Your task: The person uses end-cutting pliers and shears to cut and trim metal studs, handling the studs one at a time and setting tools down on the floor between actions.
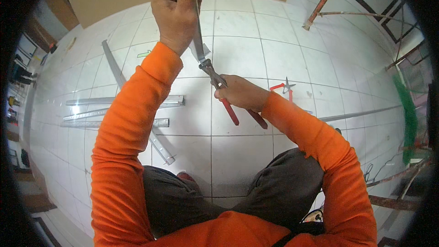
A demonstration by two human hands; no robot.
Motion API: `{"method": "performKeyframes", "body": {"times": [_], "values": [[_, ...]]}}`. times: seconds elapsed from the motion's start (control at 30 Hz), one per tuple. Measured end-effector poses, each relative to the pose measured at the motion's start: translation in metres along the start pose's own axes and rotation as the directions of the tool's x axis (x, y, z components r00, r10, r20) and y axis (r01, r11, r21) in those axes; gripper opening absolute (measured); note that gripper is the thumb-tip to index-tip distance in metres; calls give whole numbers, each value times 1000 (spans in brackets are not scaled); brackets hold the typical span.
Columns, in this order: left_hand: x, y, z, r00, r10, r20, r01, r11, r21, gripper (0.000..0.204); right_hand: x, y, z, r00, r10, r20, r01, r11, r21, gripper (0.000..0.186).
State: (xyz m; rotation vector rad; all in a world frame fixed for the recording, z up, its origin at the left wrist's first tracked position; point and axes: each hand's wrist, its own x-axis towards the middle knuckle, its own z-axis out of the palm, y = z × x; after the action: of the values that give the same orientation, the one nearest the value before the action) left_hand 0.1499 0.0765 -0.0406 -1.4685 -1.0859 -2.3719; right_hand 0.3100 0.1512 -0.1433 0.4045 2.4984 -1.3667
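Starting from the left, several metal channels [89, 102] lie on the white tiled floor [240, 55], partly hidden by the orange left sleeve [121, 146]. A longer metal profile [113, 64] lies slantwise there, passing out of sight under the same sleeve. Near it is a small green piece [144, 55]. Next, the left hand [176, 16] is closed firmly around a grey metal strip [198, 41], which is raised above the floor and points downward. At the lower end of this strip is the head of the red-handled snips [208, 69]; I cannot tell if the blades bite the metal. The right hand [240, 90] is clamped on these snips, whose handles spread apart. Further right, a red-handled tool [288, 87] lies on the tiles, then a long grey bar [361, 113], and at the edge a green sheet [404, 114].
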Motion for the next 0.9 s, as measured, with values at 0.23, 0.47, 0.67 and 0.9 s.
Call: {"method": "performKeyframes", "body": {"times": [0.23, 0.47, 0.67, 0.9], "values": [[-27, -34, 16, 980, 177, 89, -180, 983, 27, 37, 11, 30, 11, 947, -138, -290, 101, 985, -139, 25], [-6, -59, -57, 989, 139, 49, -128, 642, 756, 50, 3, 187, 76, 997, 49, 58, -34, 972, -234, 30], [-32, -59, -38, 899, -385, -208, 431, 694, 576, 51, -20, 252, 143, 947, 317, 48, -304, 935, -181, 39], [-31, -65, -97, 921, -337, -194, 388, 805, 449, 41, 47, 276, -22, 463, 600, -652, -629, 741, 235, 69]]}}
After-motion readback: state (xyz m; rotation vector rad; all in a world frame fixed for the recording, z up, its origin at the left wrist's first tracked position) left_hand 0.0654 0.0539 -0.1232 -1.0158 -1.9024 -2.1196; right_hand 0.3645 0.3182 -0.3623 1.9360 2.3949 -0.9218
